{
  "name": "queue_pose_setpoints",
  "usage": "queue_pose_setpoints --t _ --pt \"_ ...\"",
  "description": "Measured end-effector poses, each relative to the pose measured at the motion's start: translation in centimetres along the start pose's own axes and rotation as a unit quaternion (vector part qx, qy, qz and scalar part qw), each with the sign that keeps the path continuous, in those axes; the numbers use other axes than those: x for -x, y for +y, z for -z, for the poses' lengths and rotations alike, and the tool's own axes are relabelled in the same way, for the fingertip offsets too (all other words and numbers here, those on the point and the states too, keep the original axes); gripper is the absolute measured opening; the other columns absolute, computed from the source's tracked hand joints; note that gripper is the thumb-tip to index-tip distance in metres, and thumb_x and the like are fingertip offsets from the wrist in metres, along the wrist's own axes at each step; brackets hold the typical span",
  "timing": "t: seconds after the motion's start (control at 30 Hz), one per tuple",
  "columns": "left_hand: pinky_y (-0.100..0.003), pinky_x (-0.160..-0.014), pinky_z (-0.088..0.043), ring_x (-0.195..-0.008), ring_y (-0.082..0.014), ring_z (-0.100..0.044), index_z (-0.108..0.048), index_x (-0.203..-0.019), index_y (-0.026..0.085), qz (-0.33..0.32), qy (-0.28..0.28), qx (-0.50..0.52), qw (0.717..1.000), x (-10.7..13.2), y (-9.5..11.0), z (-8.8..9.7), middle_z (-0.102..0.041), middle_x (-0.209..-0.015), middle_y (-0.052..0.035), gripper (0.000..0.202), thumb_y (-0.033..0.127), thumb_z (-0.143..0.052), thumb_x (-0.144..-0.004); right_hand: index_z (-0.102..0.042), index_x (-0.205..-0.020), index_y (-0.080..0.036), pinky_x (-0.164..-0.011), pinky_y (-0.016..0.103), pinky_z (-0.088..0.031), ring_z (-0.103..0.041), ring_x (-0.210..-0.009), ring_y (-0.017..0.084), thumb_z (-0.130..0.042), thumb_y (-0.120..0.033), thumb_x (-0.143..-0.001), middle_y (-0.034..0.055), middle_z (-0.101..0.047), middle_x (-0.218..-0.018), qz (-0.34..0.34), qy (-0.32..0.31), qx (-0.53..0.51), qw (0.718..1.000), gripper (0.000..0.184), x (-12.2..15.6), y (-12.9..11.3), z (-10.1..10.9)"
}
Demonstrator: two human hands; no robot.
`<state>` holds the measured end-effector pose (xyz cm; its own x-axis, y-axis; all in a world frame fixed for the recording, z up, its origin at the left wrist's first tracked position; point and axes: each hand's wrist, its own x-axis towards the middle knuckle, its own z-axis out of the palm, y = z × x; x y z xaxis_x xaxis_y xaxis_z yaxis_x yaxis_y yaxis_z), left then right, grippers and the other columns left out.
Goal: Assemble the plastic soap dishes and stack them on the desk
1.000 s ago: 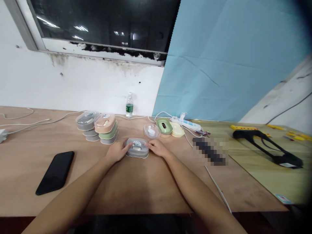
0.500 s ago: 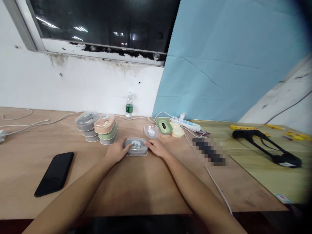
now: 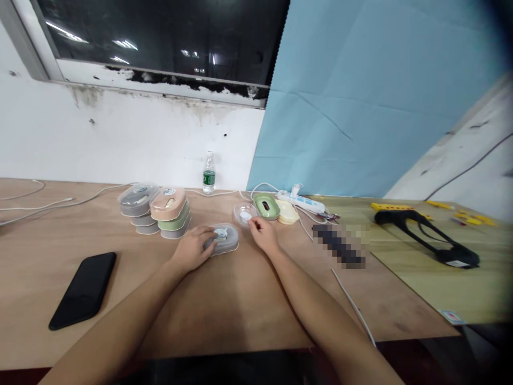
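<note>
A small grey plastic box with a see-through lid and a round label (image 3: 224, 238) lies in front of me. My left hand (image 3: 194, 247) grips its left end, fingers over the top and thumb at the front. My right hand (image 3: 262, 233) is off the box, its bent fingers drawn together at the right front edge of a clear shallow plastic piece (image 3: 239, 214). A white round patch (image 3: 245, 216) shows in that piece, by my fingertips. What these fingers hold, if anything, is hidden. A green oblong box (image 3: 266, 207) with an opening stands just beyond.
Stacked boxes (image 3: 138, 201) in grey and another stack (image 3: 168, 203) in pink, green and grey stand left. A phone (image 3: 83, 290) lies near left. Behind are a water bottle (image 3: 209, 175) and a power strip (image 3: 302, 202). A cream piece (image 3: 287, 213), cables and a black strap (image 3: 427, 235) lie right.
My right hand has let go of the grey box and moved to the clear piece. My left hand stays on the box, which is now slightly turned. The view has shifted a little.
</note>
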<state>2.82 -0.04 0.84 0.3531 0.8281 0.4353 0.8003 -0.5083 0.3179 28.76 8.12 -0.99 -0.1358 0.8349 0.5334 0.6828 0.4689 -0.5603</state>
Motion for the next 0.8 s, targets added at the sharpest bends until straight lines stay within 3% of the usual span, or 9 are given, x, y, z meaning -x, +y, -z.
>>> queue_pose_setpoints --t 0.17,0.3,0.43,0.57,0.8 --pt "-0.043 -0.097 -0.04 -0.112 -0.0271 -0.053 -0.063 -0.117 0.026 0.063 0.014 -0.078 0.995 0.0 0.4 0.2 -0.06 -0.124 -0.0077 0.038 0.046 -0.048 -0.089 -0.063 -0.095 -0.017 -0.071 0.03 -0.042 -0.058 -0.071 0.02 -0.044 -0.042 -0.087 0.0071 -0.066 -0.078 -0.061 0.155 0.005 0.986 0.032 -0.9 2.6 1.9" --pt "-0.047 -0.096 -0.037 -0.113 -0.0326 -0.05 -0.06 -0.121 0.023 0.106 0.036 -0.158 0.981 0.2 0.3 0.5 -0.058 -0.123 -0.0119 0.046 0.05 -0.05 -0.086 -0.059 -0.102 -0.015 -0.074 0.03 -0.043 -0.058 -0.075 0.02 -0.044 -0.04 -0.086 0.008 -0.065 -0.083 -0.112 0.276 0.013 0.955 0.033 -1.6 5.8 3.8" --pt "-0.048 -0.093 -0.037 -0.112 -0.0352 -0.048 -0.056 -0.125 0.021 0.122 0.026 -0.206 0.971 0.2 0.0 0.6 -0.057 -0.123 -0.0144 0.049 0.048 -0.052 -0.085 -0.057 -0.105 -0.012 -0.079 0.034 -0.043 -0.057 -0.082 0.022 -0.044 -0.035 -0.082 0.0124 -0.063 -0.093 -0.153 0.343 0.038 0.926 0.035 -2.2 9.0 5.2" --pt "-0.046 -0.09 -0.038 -0.111 -0.0351 -0.047 -0.056 -0.125 0.022 0.127 0.022 -0.224 0.966 0.1 -0.1 0.5 -0.056 -0.124 -0.0133 0.046 0.045 -0.054 -0.084 -0.059 -0.1 -0.011 -0.091 0.042 -0.039 -0.053 -0.097 0.028 -0.047 -0.03 -0.076 0.0165 -0.062 -0.1 -0.154 0.34 0.091 0.923 0.033 -2.2 10.8 5.3" --pt "-0.047 -0.089 -0.039 -0.109 -0.0353 -0.048 -0.056 -0.125 0.024 0.145 0.02 -0.227 0.963 -0.1 -0.1 0.5 -0.055 -0.122 -0.0138 0.046 0.046 -0.055 -0.084 -0.064 -0.103 -0.014 -0.101 0.048 -0.03 -0.047 -0.112 0.03 -0.051 -0.035 -0.075 0.0164 -0.057 -0.114 -0.177 0.233 0.129 0.948 0.037 -2.2 11.3 4.3"
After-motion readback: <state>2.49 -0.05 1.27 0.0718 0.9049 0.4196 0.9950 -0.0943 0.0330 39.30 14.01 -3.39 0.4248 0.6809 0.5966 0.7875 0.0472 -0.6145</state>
